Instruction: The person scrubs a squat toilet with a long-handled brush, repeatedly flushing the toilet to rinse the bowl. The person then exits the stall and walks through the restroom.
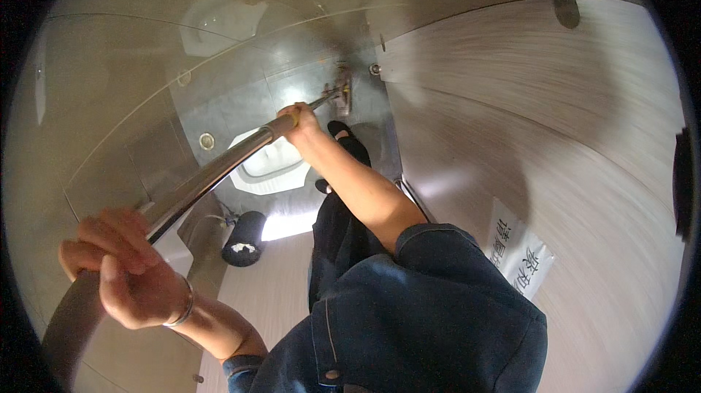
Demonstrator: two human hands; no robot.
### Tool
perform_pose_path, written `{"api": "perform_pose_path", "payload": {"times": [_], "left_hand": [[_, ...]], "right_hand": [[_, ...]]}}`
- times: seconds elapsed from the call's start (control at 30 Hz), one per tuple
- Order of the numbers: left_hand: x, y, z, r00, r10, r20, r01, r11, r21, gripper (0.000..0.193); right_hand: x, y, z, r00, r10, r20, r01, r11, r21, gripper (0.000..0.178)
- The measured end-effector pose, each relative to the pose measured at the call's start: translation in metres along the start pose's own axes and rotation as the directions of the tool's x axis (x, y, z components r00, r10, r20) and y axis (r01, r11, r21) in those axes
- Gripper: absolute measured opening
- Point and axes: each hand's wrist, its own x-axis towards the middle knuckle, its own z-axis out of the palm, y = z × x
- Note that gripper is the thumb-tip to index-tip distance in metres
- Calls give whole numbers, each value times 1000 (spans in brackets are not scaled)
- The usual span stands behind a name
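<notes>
A pale wood-grain partition point(467, 130) bounds the right, a glossy tiled wall point(139, 86) the left and far side. Between them, smooth grey floor point(219, 112) leaves narrow room around a white squat toilet point(272, 183). A shiny metal pole point(212, 178) slants over the toilet, its blurred head point(343, 94) low beside the partition. The left hand point(139, 283), wrist bent, curls round the pole's upper part; the right hand point(299, 126), arm outstretched, grips it lower.
</notes>
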Motion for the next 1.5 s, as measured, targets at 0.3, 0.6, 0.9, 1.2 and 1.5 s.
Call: {"api": "perform_pose_path", "payload": {"times": [0.3,0.6,0.9,1.2,1.5], "left_hand": [[-27,10,-1,963,-270,5,267,954,135,14],[-98,102,-117,856,-270,-441,405,880,248,18],[-199,179,-190,610,-114,-784,436,875,212,16],[-283,279,-186,395,135,-909,535,770,347,16],[-295,325,-181,422,163,-892,557,730,397,18]], "right_hand": [[-75,65,-63,941,-74,-331,109,990,87,18],[-118,198,-131,852,81,-518,-222,951,-216,13],[-168,296,-198,779,96,-620,-504,684,-528,14],[-264,373,-286,683,152,-714,-715,337,-612,30],[-289,359,-261,669,296,-682,-727,451,-517,24]]}}
